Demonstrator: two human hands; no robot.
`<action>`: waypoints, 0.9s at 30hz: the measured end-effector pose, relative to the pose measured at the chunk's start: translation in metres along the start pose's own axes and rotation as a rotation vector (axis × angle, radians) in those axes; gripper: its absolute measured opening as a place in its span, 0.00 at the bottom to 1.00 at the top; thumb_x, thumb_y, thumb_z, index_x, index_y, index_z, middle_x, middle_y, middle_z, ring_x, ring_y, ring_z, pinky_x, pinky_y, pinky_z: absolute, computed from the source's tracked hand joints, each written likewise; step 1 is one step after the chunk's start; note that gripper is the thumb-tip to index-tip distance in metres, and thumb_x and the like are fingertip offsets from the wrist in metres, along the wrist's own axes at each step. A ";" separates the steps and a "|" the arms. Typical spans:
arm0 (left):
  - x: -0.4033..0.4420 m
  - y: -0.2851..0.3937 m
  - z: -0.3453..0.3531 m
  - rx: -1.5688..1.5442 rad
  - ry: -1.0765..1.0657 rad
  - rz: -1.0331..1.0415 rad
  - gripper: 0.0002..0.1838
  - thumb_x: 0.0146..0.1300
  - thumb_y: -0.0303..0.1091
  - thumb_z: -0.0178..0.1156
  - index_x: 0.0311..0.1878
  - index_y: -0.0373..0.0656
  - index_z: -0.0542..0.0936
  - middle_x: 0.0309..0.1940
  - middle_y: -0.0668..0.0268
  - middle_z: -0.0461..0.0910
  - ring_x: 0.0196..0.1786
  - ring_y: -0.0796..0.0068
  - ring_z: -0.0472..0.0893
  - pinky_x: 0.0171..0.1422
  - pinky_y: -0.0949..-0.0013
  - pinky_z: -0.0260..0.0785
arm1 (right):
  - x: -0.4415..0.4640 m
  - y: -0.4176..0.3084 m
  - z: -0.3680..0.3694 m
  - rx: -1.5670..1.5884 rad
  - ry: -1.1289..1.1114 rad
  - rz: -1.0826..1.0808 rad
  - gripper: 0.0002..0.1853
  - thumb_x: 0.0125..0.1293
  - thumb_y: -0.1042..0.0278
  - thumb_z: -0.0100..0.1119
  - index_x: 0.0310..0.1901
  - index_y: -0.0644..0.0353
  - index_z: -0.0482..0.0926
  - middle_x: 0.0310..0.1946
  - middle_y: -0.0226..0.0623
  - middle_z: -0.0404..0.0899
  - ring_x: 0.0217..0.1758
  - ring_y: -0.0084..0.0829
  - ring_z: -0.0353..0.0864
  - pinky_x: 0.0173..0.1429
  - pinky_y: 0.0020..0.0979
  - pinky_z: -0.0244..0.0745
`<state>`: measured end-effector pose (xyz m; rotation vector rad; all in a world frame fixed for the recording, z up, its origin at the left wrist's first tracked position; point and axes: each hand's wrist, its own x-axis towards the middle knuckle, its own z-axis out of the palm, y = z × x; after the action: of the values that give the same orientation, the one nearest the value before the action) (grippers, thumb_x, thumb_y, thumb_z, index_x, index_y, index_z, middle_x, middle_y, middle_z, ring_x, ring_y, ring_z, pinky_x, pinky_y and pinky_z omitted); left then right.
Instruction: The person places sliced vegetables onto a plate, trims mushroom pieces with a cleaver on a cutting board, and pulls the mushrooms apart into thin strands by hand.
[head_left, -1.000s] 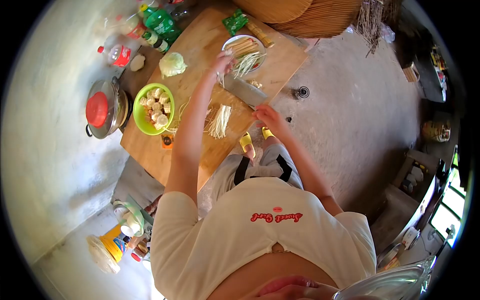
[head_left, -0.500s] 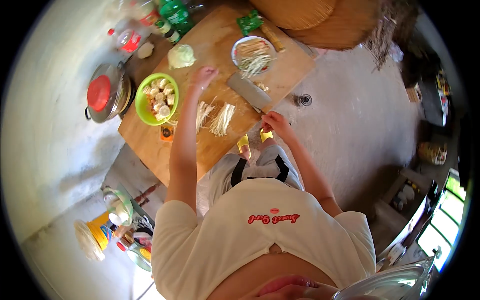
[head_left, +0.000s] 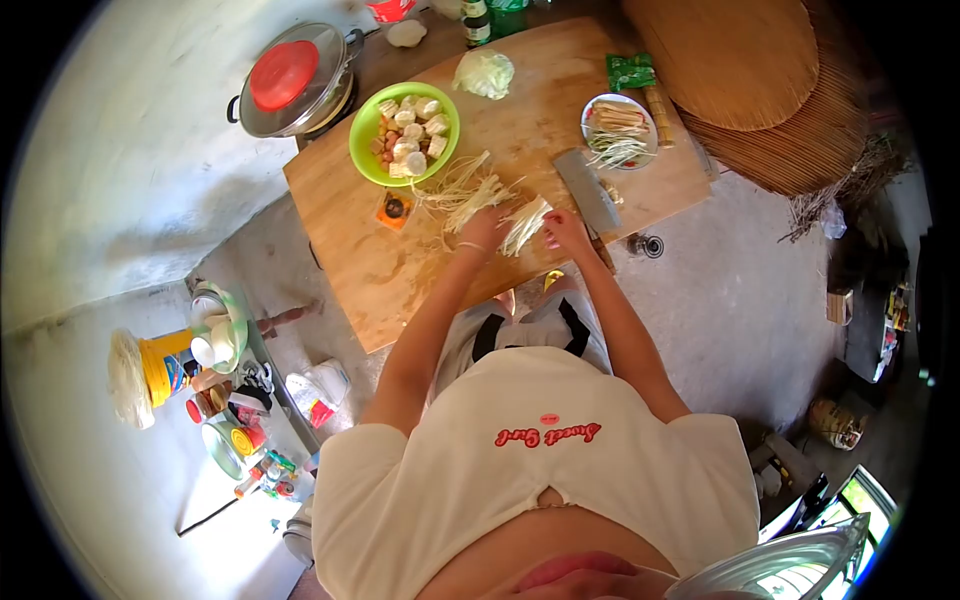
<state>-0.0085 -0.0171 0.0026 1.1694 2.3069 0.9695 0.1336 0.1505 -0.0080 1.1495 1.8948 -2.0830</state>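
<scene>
The bundle [head_left: 523, 228] between the left hand [head_left: 485, 230] and right hand [head_left: 568, 232] is best kept aligned, though whether it is pinched by either's fingers cannot be told.

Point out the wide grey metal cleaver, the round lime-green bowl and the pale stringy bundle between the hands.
Wide grey cleaver [head_left: 587, 191], head view: blade's middle.
Round lime-green bowl [head_left: 361, 151], head view: left rim.
Pale stringy bundle [head_left: 524, 228], head view: middle strands.

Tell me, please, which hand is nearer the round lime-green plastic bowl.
Left: the left hand is below and right of the bowl in the picture; the right hand is farther right.
</scene>
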 end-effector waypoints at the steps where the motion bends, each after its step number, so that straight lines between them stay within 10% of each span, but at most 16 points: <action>1: 0.002 0.012 0.004 0.061 -0.014 -0.045 0.17 0.53 0.45 0.58 0.42 0.45 0.77 0.39 0.56 0.76 0.43 0.57 0.75 0.48 0.60 0.68 | 0.006 0.004 0.002 -0.001 -0.008 0.001 0.10 0.61 0.67 0.51 0.40 0.63 0.73 0.26 0.35 0.76 0.23 0.23 0.77 0.24 0.24 0.76; 12: 0.028 0.032 0.035 0.358 0.019 0.090 0.22 0.49 0.47 0.60 0.44 0.46 0.73 0.40 0.58 0.72 0.45 0.58 0.72 0.46 0.58 0.66 | -0.002 0.011 -0.002 0.001 0.216 -0.016 0.10 0.60 0.69 0.51 0.42 0.61 0.72 0.24 0.32 0.75 0.22 0.21 0.74 0.22 0.23 0.72; 14: 0.025 0.027 0.045 0.380 0.084 0.136 0.20 0.49 0.46 0.59 0.43 0.46 0.73 0.40 0.59 0.72 0.45 0.59 0.72 0.47 0.58 0.65 | -0.001 0.032 -0.017 -0.313 0.483 -0.322 0.08 0.61 0.69 0.50 0.39 0.61 0.73 0.21 0.31 0.73 0.21 0.20 0.72 0.22 0.21 0.68; 27: 0.036 0.044 0.003 -0.099 0.011 -0.081 0.12 0.55 0.39 0.56 0.36 0.40 0.76 0.29 0.56 0.79 0.31 0.64 0.80 0.35 0.65 0.71 | -0.065 -0.014 -0.020 -0.136 0.344 -0.279 0.11 0.60 0.66 0.52 0.40 0.63 0.75 0.29 0.34 0.79 0.31 0.27 0.79 0.37 0.26 0.72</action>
<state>-0.0041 0.0318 0.0316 1.0256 2.2684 1.0493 0.1808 0.1452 0.0421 1.3503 2.4382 -1.9380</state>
